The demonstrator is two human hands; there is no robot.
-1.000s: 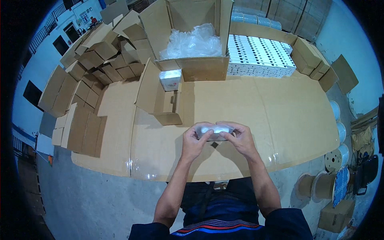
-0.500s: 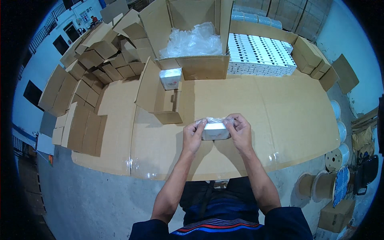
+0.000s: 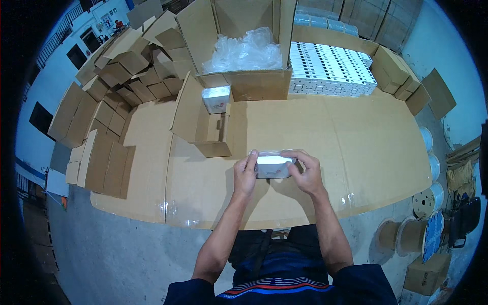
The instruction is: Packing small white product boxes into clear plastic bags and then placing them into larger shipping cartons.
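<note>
Here, both hands hold a small white box [image 3: 273, 166] just above the cardboard-covered worktop [image 3: 356, 147], near its front edge. Its long axis runs left to right across the view, one broad face turned up. The left hand [image 3: 245, 176] pinches the left end, the right hand [image 3: 305, 173] wraps the right end; each grip is closed on the box. An open small carton [image 3: 211, 133] stands just beyond, to the left.
</note>
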